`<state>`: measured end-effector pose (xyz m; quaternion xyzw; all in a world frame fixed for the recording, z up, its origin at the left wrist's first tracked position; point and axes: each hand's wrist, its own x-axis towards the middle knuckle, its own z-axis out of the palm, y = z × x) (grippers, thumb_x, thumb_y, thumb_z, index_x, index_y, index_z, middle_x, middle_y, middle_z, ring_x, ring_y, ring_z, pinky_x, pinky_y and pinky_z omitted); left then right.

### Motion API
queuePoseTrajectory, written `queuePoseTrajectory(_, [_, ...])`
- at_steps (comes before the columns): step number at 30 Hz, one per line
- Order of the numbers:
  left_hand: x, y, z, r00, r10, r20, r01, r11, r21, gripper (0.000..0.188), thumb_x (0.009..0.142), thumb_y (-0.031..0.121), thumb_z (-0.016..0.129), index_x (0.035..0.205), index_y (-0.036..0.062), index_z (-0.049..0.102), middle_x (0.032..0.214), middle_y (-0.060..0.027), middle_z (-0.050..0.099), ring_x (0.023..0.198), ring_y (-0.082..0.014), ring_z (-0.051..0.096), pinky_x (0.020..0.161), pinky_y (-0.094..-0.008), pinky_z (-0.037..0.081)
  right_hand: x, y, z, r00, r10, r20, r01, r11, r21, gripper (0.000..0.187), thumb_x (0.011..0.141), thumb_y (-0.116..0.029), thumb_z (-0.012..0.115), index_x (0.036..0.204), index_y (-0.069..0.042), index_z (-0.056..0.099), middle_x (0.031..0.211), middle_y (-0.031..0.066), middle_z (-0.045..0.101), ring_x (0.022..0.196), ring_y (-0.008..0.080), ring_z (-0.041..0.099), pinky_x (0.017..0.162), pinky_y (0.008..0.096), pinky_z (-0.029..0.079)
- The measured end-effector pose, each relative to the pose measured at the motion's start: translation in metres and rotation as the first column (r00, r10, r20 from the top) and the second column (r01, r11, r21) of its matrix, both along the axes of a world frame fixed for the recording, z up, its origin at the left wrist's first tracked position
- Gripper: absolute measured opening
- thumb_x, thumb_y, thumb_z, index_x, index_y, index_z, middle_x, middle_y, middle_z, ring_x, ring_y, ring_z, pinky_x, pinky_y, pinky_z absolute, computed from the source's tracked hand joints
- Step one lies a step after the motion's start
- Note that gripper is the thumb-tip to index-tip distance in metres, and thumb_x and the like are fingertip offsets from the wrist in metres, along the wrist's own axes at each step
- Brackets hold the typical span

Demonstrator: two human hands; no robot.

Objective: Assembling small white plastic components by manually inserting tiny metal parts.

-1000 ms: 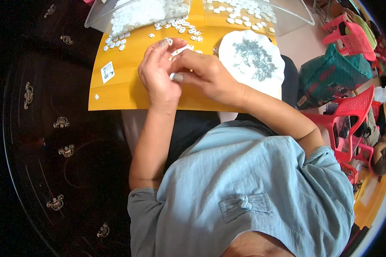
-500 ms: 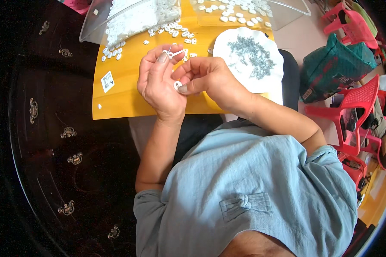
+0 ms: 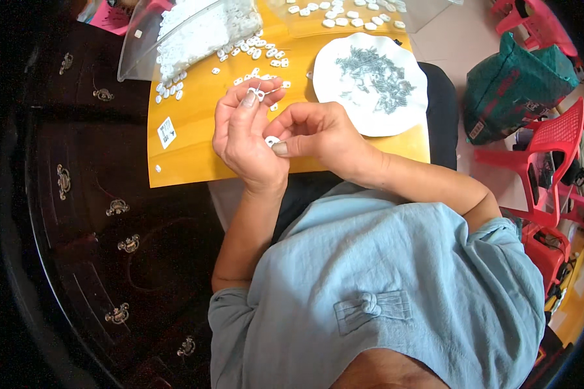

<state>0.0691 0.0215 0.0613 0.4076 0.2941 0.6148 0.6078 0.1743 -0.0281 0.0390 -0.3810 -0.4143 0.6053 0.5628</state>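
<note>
My left hand (image 3: 246, 139) is raised over the yellow board, thumb and fingers pinched on a small white plastic piece (image 3: 258, 93) with a hole and a thin sliver sticking out of it. Beside its palm, my right hand (image 3: 328, 136) pinches another small white plastic piece (image 3: 272, 140) between thumb and index finger. The curled fingers of the right hand partly hide this second piece. A white scalloped plate (image 3: 328, 74) lies just beyond the right hand, bearing a heap of thin grey pins or screws (image 3: 373, 74).
Loose white pieces (image 3: 256, 48) lie scattered on the yellow board (image 3: 198, 162). Behind them stand a clear bin (image 3: 133, 55) of white pieces and a second clear tray. Dark drawers (image 3: 110, 246) line the left; a green bag (image 3: 512, 91) and red plastic chairs (image 3: 532, 168) stand at right.
The whole view has shifted slightly. Both hands keep their pinches, and the white piece in my right hand has tilted a little, its face less exposed.
</note>
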Motion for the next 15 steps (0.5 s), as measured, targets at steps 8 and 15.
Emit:
queuePoseTrajectory(8, [0.010, -0.012, -0.012, 0.999, -0.035, -0.026, 0.034, 0.998, -0.045, 0.014, 0.091, 0.003, 0.053, 0.099, -0.0082, 0.058, 0.096, -0.0166, 0.063, 0.090, -0.0242, 0.064, 0.083, -0.0354, 0.051, 0.016, -0.015, -0.005, 0.998, -0.068, 0.017, 0.068, 0.997, -0.043, 0.006, 0.088, -0.002, 0.067, 0.093, 0.000, 0.066, 0.086, 0.0019, 0.067, 0.081, 0.0073, 0.061, 0.073, 0.0218, 0.050])
queuePoseTrajectory(15, [-0.004, -0.027, -0.015, 0.965, -0.029, -0.262, 0.051, 0.996, 0.076, 0.007, 0.089, -0.003, 0.055, 0.092, -0.0075, 0.060, 0.085, -0.0125, 0.064, 0.076, -0.0177, 0.063, 0.074, -0.0287, 0.052, 0.055, -0.012, 0.009, 0.981, -0.160, -0.108, 0.143, 0.978, -0.149, 0.006, 0.090, -0.005, 0.063, 0.093, 0.001, 0.065, 0.078, 0.0045, 0.065, 0.068, 0.0102, 0.061, 0.059, 0.0215, 0.044])
